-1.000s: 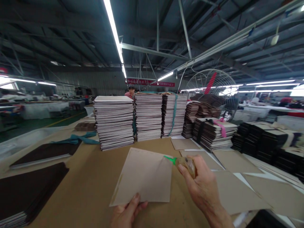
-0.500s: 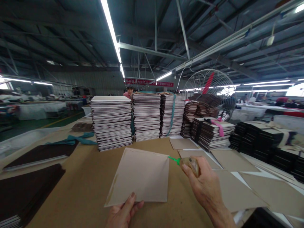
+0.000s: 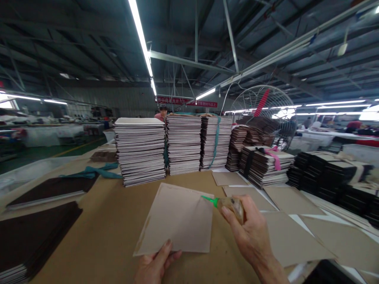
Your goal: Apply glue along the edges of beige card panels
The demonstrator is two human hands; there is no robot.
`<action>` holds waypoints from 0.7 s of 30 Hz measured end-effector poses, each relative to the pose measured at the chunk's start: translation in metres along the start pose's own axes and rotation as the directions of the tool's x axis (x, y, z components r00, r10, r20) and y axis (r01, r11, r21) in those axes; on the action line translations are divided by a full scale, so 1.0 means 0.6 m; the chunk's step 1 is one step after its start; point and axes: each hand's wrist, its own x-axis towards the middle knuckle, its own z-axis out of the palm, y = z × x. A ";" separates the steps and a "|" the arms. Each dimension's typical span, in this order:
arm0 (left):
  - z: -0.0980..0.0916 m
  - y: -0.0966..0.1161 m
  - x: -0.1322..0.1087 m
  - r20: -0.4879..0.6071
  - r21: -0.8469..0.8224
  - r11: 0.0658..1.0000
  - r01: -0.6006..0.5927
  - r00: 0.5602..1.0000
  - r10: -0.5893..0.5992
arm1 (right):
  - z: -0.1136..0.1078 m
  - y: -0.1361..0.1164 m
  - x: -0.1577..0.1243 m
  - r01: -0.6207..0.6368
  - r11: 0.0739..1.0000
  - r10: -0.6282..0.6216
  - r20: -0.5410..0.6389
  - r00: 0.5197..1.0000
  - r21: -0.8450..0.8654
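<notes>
My left hand [image 3: 158, 262] pinches the near edge of a beige board [image 3: 179, 221], thumb on top and fingers beneath, above the tan work table [image 3: 100, 221]. A glossy strip that looks like glue runs along the board's left edge and part of its far edge. In my right hand [image 3: 251, 228] is a stained glue bottle [image 3: 232, 207], fingers wrapped round it. Its green nozzle [image 3: 209, 200] points left, with the tip over the board near the far right corner. Whether the tip touches the board I cannot tell.
Tall stacks of boards [image 3: 140, 154] stand across the back. Dark brown panels [image 3: 32, 236] lie at the left, near a teal strip [image 3: 100, 171]. Loose beige boards [image 3: 296, 236] overlap at the right, before black stacks [image 3: 322, 169]. Behind are a large fan [image 3: 263, 114] and a person [image 3: 161, 114].
My right hand has moved left with the glue bottle, bringing the nozzle tip from the board's far right corner inward over the board. The board has shifted very slightly right in view.
</notes>
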 end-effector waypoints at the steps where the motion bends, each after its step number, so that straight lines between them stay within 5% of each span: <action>1: 0.000 0.000 0.000 -0.004 0.019 1.000 0.000 1.000 0.001 | 0.001 -0.003 0.000 0.003 1.000 -0.003 0.000 1.000 0.012; 11: -0.008 0.014 0.007 0.014 -0.027 0.998 0.054 0.998 -0.053 | -0.026 0.031 -0.006 -0.051 0.999 0.051 -0.074 0.996 0.005; 21: -0.012 0.015 0.006 -0.018 -0.042 0.997 0.071 0.997 -0.071 | -0.031 0.044 -0.030 -0.025 0.998 0.028 0.055 0.998 -0.052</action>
